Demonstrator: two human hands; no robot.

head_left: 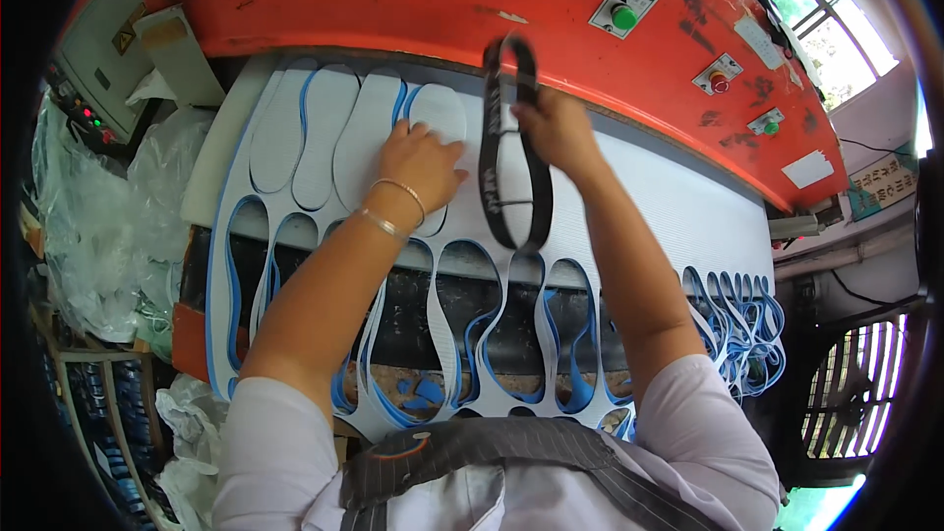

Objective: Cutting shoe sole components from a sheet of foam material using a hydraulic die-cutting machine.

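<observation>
A sole-shaped cutting die [490, 162], a black band with thin cross bars, stands over the white foam sheet [649, 197]. My right hand [559, 128] grips its far right side, with the thumb at the rim. Just to the left, my left hand [421, 167] lies on the sheet with its fingers apart, touching a cut sole shape [438, 108]. Another sole shape [366, 138] and several more fill the sheet's left part, with blue showing along their edges. Nearer me, the sheet is a web of sole-shaped holes. Whether the die touches the foam is unclear.
A red machine beam [433, 0] spans the far side, carrying a green button [623, 17] and a red button [720, 84]. Looped foam offcuts [752, 334] hang at right. Clear plastic bags [108, 226] and a grey control box [108, 49] stand left.
</observation>
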